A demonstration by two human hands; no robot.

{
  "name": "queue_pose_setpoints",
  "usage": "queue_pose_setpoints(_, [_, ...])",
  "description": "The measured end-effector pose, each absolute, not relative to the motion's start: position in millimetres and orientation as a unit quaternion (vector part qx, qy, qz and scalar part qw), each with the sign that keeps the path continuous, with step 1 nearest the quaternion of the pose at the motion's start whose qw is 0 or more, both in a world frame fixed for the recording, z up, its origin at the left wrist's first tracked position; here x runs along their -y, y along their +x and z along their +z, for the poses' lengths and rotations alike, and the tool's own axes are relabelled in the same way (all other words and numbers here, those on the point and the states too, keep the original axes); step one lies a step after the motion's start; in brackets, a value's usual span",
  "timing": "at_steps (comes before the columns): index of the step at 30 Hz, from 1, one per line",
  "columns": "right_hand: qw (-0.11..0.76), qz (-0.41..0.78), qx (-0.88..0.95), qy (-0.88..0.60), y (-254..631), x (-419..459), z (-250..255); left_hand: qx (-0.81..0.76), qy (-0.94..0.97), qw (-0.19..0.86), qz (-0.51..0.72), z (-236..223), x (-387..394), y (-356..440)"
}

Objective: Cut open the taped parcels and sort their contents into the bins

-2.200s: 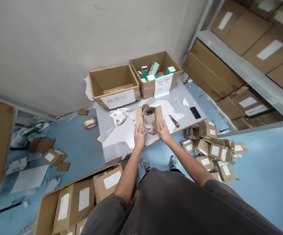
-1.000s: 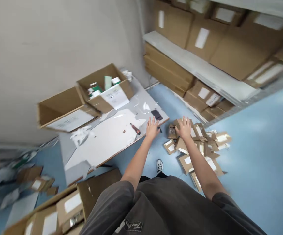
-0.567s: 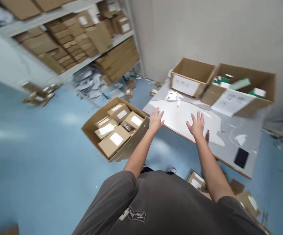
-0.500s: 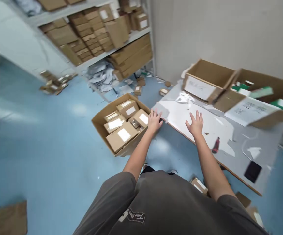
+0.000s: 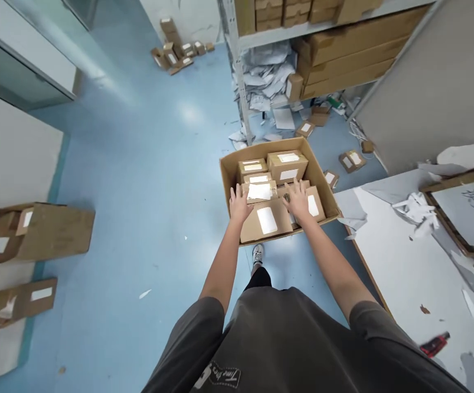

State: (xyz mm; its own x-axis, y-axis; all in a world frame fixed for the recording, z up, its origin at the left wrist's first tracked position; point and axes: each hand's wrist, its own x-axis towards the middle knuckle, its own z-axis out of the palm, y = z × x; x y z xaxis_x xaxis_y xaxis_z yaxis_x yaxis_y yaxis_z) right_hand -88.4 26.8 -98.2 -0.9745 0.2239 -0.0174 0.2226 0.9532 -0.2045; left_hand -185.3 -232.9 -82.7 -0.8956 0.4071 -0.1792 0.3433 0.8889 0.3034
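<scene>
A large open cardboard carton (image 5: 229,164) sits on the blue floor in front of me, packed with several small brown boxes bearing white labels. My left hand (image 5: 240,203) hovers with fingers spread over the left end of the nearest small box (image 5: 266,220). My right hand (image 5: 296,199) is also open, fingers stretched over the boxes at the carton's right side. Neither hand holds anything; whether they touch the boxes is unclear.
A low white work board (image 5: 401,267) lies to the right with paper scraps and a red utility knife (image 5: 434,344). Flattened cartons (image 5: 36,232) lie at the left. A metal shelf (image 5: 302,33) with boxes stands behind, loose papers and small boxes beneath it.
I turned left from the white board to the carton on the floor. Both empty hands moved from above the board's edge to over the small boxes.
</scene>
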Motion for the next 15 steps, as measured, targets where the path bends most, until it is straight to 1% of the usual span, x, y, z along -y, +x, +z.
queue_pose_setpoints(5, [-0.057,0.144,0.983,-0.096,-147,-7,-163,-0.953,0.199,0.176,0.145,-140,239,-226])
queue_pose_setpoints(9, [-0.157,0.198,0.956,-0.146,-165,-9,-204,-0.933,0.225,0.227,0.165,-175,231,-247])
queue_pose_setpoints(11, [-0.198,0.229,0.939,-0.161,-167,-11,-213,-0.925,0.229,0.242,0.181,-181,229,-254])
queue_pose_setpoints(12, [-0.203,0.240,0.935,-0.164,-168,-12,-213,-0.924,0.230,0.244,0.186,-181,228,-257])
queue_pose_setpoints(15, [-0.172,0.250,0.940,-0.159,-170,-16,-201,-0.924,0.240,0.221,0.199,-169,229,-263])
